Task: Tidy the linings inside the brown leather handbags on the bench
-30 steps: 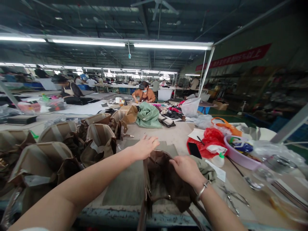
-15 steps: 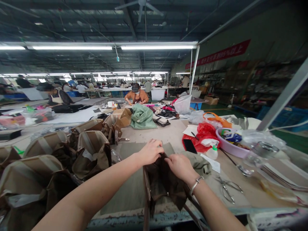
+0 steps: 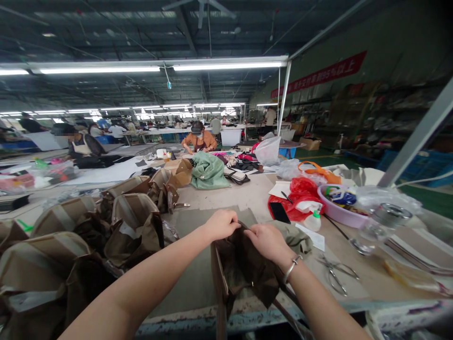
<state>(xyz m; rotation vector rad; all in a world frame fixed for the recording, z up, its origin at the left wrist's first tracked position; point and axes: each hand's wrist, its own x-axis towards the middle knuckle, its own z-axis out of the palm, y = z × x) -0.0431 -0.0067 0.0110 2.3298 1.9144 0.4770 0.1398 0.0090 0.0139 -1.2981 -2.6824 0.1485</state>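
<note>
A dark brown bag [image 3: 244,269] stands at the table's front edge, its mouth facing me and its straps hanging over the edge. My left hand [image 3: 222,225] pinches the bag's far upper rim, fingers closed. Close beside it, my right hand [image 3: 267,241], with a silver bangle at the wrist, grips the same rim with the thumb on the near side. Folded fingers hide the exact spot they hold. Under the bag lies a grey-green sheet [image 3: 191,264]. Behind my right hand is a crumpled olive cloth [image 3: 293,236].
Several unfinished brown bags [image 3: 134,222] crowd the left side. To the right are scissors [image 3: 334,274], a black phone [image 3: 279,212], a red plastic bag [image 3: 304,193], a small bottle [image 3: 313,220] and a lilac basin [image 3: 343,216]. A co-worker [image 3: 200,139] sits across the table.
My left hand's fingers have closed more tightly on the bag's rim. The bag's mouth appears slightly wider and tipped a little toward me. The view has shifted slightly.
</note>
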